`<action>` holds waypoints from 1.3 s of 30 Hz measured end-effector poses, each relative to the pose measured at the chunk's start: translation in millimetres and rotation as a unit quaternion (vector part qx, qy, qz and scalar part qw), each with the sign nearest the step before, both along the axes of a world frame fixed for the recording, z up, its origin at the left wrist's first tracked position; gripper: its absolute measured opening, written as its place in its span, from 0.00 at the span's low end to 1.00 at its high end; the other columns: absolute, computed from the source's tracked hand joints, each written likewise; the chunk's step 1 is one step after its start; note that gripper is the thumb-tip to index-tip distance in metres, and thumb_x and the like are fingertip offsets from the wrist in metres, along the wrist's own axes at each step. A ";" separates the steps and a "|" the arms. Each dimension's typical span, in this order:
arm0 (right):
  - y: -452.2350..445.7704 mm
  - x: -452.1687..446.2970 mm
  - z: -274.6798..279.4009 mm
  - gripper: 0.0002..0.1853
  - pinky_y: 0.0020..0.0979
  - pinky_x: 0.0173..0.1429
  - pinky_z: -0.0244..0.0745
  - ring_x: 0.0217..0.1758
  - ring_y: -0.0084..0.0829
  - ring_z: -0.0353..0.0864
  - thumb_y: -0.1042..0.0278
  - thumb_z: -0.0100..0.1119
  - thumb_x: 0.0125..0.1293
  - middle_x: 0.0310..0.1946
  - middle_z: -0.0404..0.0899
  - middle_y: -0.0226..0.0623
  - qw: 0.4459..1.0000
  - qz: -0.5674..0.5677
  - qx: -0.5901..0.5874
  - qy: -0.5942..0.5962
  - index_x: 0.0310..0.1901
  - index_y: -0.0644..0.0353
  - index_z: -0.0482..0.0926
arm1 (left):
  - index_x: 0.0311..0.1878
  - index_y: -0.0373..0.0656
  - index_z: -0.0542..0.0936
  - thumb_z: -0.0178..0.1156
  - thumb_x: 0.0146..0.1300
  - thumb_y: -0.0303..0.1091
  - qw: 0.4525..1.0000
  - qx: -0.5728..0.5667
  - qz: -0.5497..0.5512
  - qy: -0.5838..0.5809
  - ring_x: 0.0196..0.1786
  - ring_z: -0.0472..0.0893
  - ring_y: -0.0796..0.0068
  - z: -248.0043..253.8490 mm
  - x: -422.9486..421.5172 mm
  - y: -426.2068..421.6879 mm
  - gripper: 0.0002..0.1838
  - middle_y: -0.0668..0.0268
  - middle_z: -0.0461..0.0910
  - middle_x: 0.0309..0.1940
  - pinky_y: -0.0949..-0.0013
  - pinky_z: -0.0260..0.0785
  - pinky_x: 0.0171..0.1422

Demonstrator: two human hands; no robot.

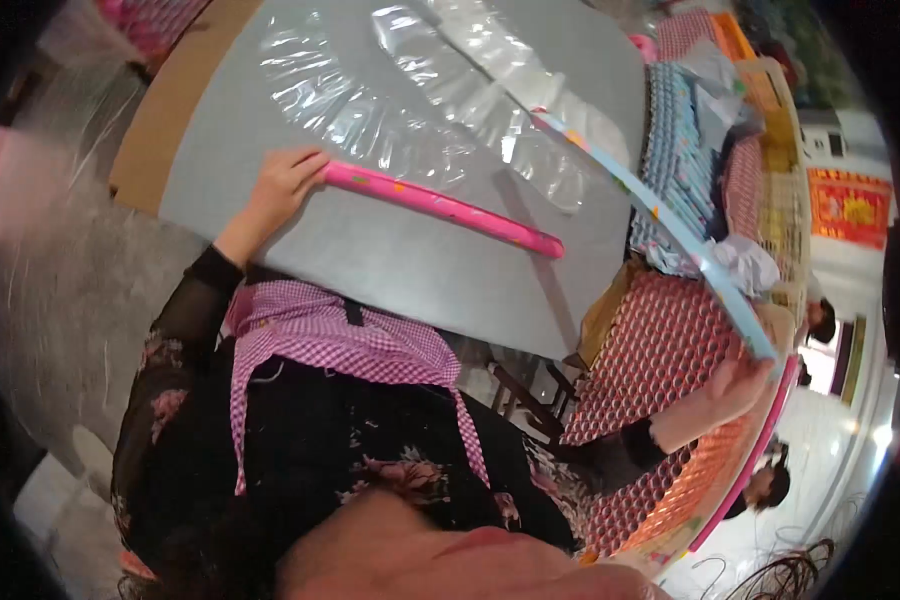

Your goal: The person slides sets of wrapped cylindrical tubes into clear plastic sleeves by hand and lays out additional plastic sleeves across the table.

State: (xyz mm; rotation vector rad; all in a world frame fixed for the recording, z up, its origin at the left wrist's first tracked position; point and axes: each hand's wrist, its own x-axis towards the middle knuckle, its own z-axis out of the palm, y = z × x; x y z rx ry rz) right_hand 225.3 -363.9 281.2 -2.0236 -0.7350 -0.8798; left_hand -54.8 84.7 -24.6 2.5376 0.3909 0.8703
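A pink patterned roll point(440, 207) lies slantwise on the grey table. My left hand point(288, 182) is closed around its left end. Out to the right, my right hand point(735, 388) holds the near end of a long light-blue patterned roll point(670, 225), its fingers closed on it. The far end of that roll reaches over the table, above clear plastic sleeves point(515, 85). More clear plastic point(345, 110) is spread on the table's far left part, just beyond the pink roll.
The grey table point(370, 265) has a brown board point(165, 130) along its left side. At the right stand a stack of blue patterned rolls point(675, 150), many red-and-white rolls point(640, 350) and a cream basket point(785, 170). People point(760, 485) are in the background at right.
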 end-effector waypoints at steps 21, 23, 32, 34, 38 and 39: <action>5.4 25.2 -311.4 0.13 0.62 0.67 0.67 0.60 0.47 0.76 0.62 0.50 0.76 0.54 0.77 0.48 0.539 0.029 0.401 0.740 0.51 0.63 0.72 | 0.63 0.44 0.76 0.52 0.67 0.24 0.986 -0.061 -0.121 0.095 0.61 0.76 0.56 1.8 -8.7 22.8 0.21 0.58 0.76 0.62 0.57 0.62 0.69; 10.7 28.2 -316.6 0.13 0.61 0.65 0.71 0.61 0.48 0.76 0.62 0.48 0.76 0.55 0.78 0.49 0.523 0.032 0.399 0.752 0.52 0.64 0.72 | 0.64 0.43 0.75 0.51 0.67 0.22 0.982 -0.074 -0.140 0.104 0.62 0.76 0.55 3.5 -8.3 28.4 0.22 0.57 0.76 0.62 0.57 0.62 0.69; 80.3 -55.3 -227.9 0.22 0.38 0.70 0.70 0.63 0.35 0.73 0.72 0.52 0.74 0.59 0.72 0.45 0.775 0.214 0.069 0.591 0.63 0.78 0.64 | 0.69 0.40 0.68 0.49 0.57 0.16 0.947 -0.116 -0.213 0.211 0.68 0.70 0.52 16.4 -9.9 43.5 0.33 0.54 0.69 0.67 0.57 0.62 0.71; 85.2 -54.2 -222.0 0.22 0.37 0.69 0.70 0.63 0.34 0.72 0.73 0.51 0.73 0.58 0.71 0.45 0.783 0.208 0.021 0.585 0.63 0.78 0.64 | 0.71 0.40 0.65 0.50 0.51 0.16 0.939 -0.102 -0.222 0.242 0.70 0.67 0.54 25.3 -12.3 42.6 0.38 0.55 0.67 0.69 0.56 0.60 0.72; 81.4 -43.8 -226.9 0.20 0.32 0.69 0.68 0.60 0.32 0.73 0.75 0.50 0.73 0.58 0.72 0.44 0.788 0.187 -0.074 0.583 0.63 0.76 0.65 | 0.72 0.40 0.64 0.51 0.48 0.18 0.926 -0.112 -0.248 0.262 0.71 0.65 0.55 34.8 -12.7 42.7 0.41 0.56 0.66 0.70 0.55 0.57 0.74; 79.3 -41.6 -232.9 0.20 0.32 0.69 0.68 0.60 0.32 0.73 0.75 0.50 0.73 0.58 0.72 0.44 0.788 0.185 -0.073 0.583 0.63 0.76 0.65 | 0.71 0.41 0.64 0.53 0.50 0.21 0.927 -0.130 -0.230 0.266 0.69 0.66 0.59 47.5 -14.1 36.6 0.39 0.58 0.68 0.67 0.56 0.56 0.72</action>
